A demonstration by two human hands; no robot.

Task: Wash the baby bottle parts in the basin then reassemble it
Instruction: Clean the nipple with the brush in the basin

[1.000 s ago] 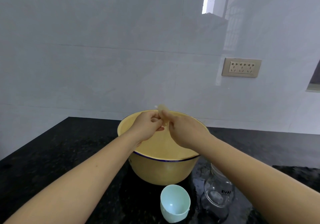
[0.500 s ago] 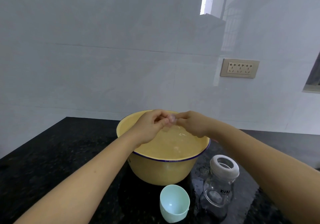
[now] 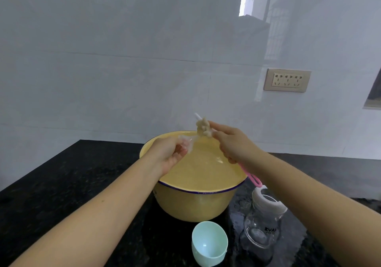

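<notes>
Pinching the clear teat (image 3: 189,143) over the basin (image 3: 198,192), left fingers (image 3: 175,146) sit beside the brush (image 3: 203,129) right fingers (image 3: 218,126) grip.

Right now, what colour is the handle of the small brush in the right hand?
Pink; the head view shows the brush handle sticking out below the right hand.

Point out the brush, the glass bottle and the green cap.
brush (image 3: 252,178): head view, on its pink handle near the looped end.
glass bottle (image 3: 261,228): head view, on the clear body.
green cap (image 3: 209,243): head view, on its inner hollow.
</notes>
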